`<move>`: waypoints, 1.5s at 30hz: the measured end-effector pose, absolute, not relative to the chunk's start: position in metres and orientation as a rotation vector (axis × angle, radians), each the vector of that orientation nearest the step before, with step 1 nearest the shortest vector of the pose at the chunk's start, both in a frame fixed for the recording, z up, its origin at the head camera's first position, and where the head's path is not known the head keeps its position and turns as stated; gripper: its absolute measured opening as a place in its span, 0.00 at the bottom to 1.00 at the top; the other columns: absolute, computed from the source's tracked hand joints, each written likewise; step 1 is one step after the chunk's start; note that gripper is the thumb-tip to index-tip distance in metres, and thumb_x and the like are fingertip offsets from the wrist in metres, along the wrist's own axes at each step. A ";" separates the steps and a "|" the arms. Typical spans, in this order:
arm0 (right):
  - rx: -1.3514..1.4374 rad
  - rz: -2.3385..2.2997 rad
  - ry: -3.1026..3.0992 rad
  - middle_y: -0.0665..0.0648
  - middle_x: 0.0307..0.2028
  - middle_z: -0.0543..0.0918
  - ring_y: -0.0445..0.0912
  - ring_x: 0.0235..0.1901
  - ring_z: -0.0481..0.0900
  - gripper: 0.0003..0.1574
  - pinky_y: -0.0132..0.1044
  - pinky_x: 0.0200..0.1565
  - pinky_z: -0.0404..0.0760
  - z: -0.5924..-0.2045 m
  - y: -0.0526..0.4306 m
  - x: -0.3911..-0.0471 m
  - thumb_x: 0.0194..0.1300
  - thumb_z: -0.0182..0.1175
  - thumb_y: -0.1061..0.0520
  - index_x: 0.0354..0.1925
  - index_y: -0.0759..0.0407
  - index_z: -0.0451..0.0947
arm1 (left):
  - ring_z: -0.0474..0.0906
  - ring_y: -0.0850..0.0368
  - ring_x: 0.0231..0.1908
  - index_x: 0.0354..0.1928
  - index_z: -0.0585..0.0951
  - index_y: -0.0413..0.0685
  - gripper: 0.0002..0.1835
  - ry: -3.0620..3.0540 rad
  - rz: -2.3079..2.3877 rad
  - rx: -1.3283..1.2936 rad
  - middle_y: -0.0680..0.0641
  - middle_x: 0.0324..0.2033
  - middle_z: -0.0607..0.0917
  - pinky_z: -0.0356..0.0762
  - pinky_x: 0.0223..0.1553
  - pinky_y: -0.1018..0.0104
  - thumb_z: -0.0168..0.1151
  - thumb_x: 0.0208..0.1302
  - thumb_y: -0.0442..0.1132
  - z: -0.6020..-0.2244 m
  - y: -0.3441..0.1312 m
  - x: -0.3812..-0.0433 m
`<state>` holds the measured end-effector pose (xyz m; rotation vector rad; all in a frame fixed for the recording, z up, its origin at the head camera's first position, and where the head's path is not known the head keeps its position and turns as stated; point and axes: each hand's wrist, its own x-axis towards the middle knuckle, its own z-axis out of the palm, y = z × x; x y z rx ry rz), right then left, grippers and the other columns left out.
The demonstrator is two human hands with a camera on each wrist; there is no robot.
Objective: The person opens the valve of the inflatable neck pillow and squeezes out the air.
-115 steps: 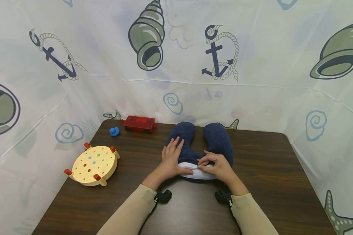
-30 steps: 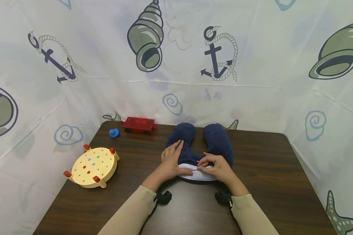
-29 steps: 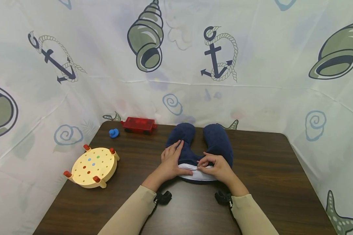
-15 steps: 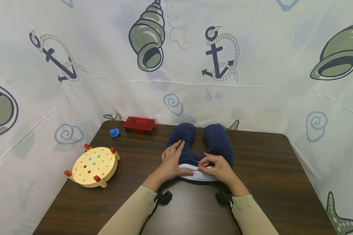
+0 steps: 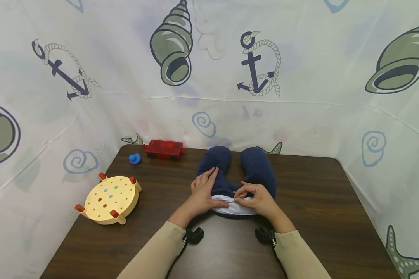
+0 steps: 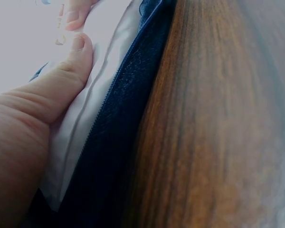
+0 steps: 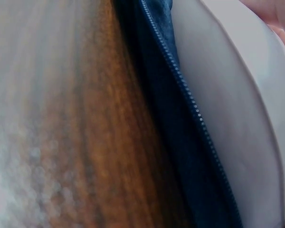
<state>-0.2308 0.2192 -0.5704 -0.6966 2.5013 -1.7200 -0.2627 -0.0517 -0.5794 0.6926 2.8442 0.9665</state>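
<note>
A navy U-shaped neck pillow lies on the table with its curved base toward me. Its zipper is undone along that base, and the white inner lining shows through the gap. My left hand rests on the pillow's left side with fingers spread straight, the thumb lying on the white lining. With thumb and forefinger, my right hand pinches the pillow at the upper edge of the white lining. Whether a zipper pull or only cloth is between those fingertips is hidden.
Left on the brown table stands a round yellow pegged toy with red-tipped legs. A blue rubber duck and a red toy wagon sit at the back left. A patterned white curtain surrounds the table.
Both hands keep their places on the neck pillow. The left fingers have slid slightly toward me since the earliest frame; otherwise only the head view shifts a little.
</note>
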 end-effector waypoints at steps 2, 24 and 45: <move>-0.695 -1.714 2.508 0.44 0.36 0.93 0.65 0.73 0.78 0.09 0.58 0.79 0.66 -0.570 0.219 -0.230 0.63 0.81 0.59 0.39 0.45 0.92 | 0.52 0.42 0.81 0.90 0.45 0.63 0.76 2.848 0.970 0.694 0.50 0.88 0.52 0.44 0.79 0.32 0.83 0.48 0.73 -0.579 -0.052 -0.263; -0.683 -1.737 2.467 0.45 0.36 0.93 0.65 0.75 0.76 0.09 0.68 0.78 0.63 -0.569 0.219 -0.231 0.63 0.81 0.59 0.39 0.46 0.92 | 0.64 0.47 0.58 0.90 0.49 0.62 0.75 2.861 0.969 0.698 0.44 0.67 0.72 0.56 0.69 0.38 0.85 0.46 0.71 -0.576 -0.051 -0.261; -0.727 -1.716 2.495 0.45 0.33 0.92 0.52 0.57 0.91 0.08 0.63 0.79 0.64 -0.568 0.219 -0.234 0.64 0.81 0.59 0.38 0.46 0.92 | 0.65 0.46 0.57 0.90 0.50 0.62 0.74 2.863 0.981 0.693 0.43 0.66 0.72 0.57 0.68 0.37 0.85 0.47 0.70 -0.578 -0.048 -0.262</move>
